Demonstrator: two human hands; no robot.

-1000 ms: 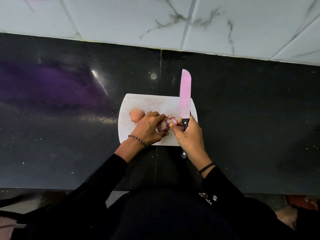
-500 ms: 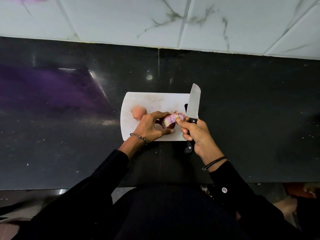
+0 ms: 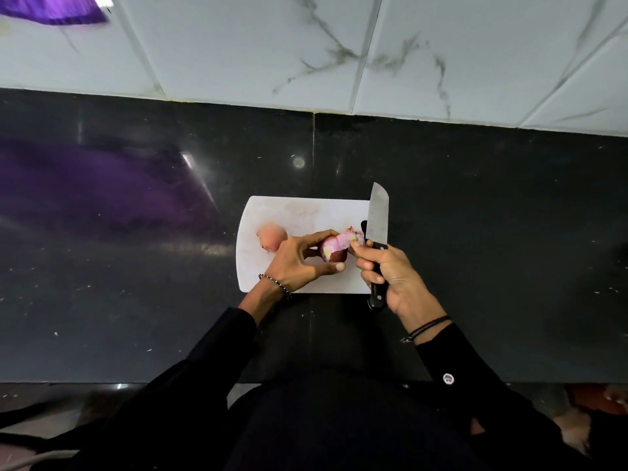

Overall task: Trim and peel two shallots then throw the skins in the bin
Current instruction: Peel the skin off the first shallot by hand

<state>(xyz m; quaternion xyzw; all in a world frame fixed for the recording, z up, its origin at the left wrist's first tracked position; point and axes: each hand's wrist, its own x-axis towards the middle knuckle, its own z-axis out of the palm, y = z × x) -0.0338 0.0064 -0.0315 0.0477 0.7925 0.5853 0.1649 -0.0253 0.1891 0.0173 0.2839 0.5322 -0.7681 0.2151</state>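
Two shallots: whole shallot (image 3: 272, 240) on board (image 3: 306, 212); half-peeled shallot (image 3: 334, 252) gripped in left hand (image 3: 299, 265). Right hand (image 3: 392, 275) clamps knife (image 3: 379, 215), also pinching loose skin (image 3: 350, 237). Advised: pull lengthwise, blade away.

The light is dim and cool, brightest on the marbled wall tiles (image 3: 255, 45) across the top of the frame. The polished black table (image 3: 475, 232) swallows most of it. It gives back a broad purple reflection at left, a thin white streak of glare and a small round highlight near centre. The white cutting board (image 3: 306, 212) stands out pale, and the knife (image 3: 378, 215) blade reads flat grey. The left hand (image 3: 295, 263), right hand (image 3: 394, 277) and shallot (image 3: 334, 249) are in fair focus, with little hard shadow. A purple shape (image 3: 51, 8) in the upper left corner is smeared by blur. Tile joints splay toward the corners. The dark sleeves (image 3: 204, 385) at the bottom lose nearly all detail.
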